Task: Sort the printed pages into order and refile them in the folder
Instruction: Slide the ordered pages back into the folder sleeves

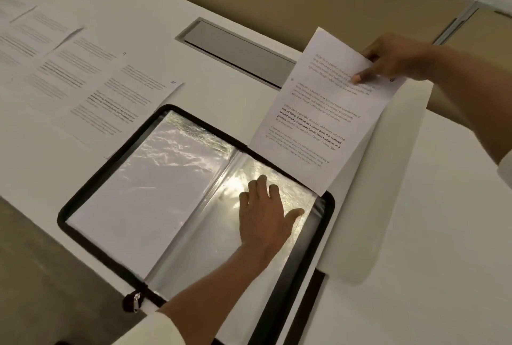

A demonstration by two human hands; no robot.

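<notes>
A black zip folder [83,198] lies open on the white table, showing clear plastic sleeves. The left sleeve [155,184] holds a white sheet. My left hand [266,214] presses flat, fingers spread, on the shiny right sleeve [219,247]. My right hand [393,59] pinches the top edge of a printed page [327,112], which hangs tilted above the folder's far right corner. Several more printed pages [83,78] lie overlapping in a row on the table at the left.
A grey recessed cable hatch [235,48] is set into the table beyond the folder. The folder's zip pull [135,300] hangs at the table's near edge. Beige floor [41,275] shows at lower left. A seam runs between table sections [410,206] on the right.
</notes>
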